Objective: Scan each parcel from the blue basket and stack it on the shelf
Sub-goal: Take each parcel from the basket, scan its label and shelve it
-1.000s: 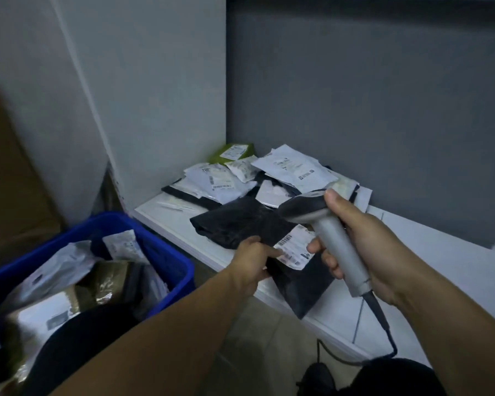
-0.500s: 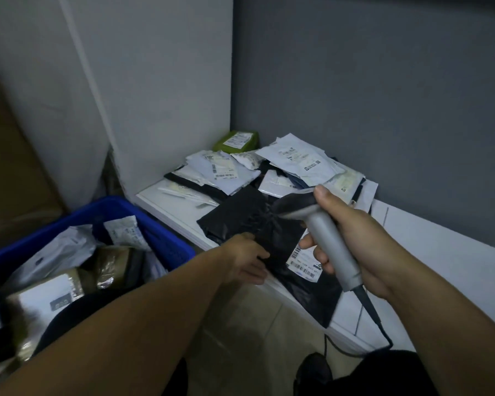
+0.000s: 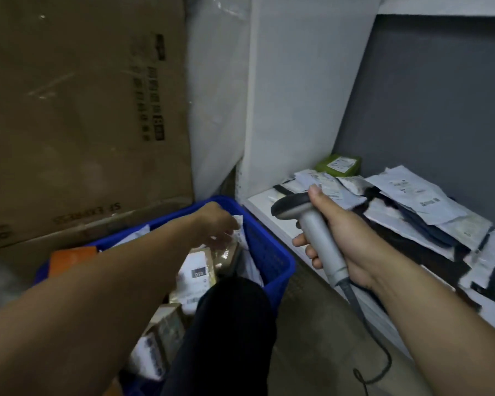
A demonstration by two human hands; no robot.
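Dim, flat indoor light; soft blur, wide-angle edge bending

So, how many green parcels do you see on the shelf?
1. The green parcel lies at the back left corner of the shelf, behind the white mailers. More may be hidden under the pile.

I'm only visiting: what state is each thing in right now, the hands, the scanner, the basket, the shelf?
left hand, reaching down into the basket at a parcel; grip unclear through blur.
right hand, gripping the scanner's handle.
scanner, held in the air, head pointing left.
blue basket, holding many parcels.
shelf, bearing a pile of parcels, untidy and overlapping.
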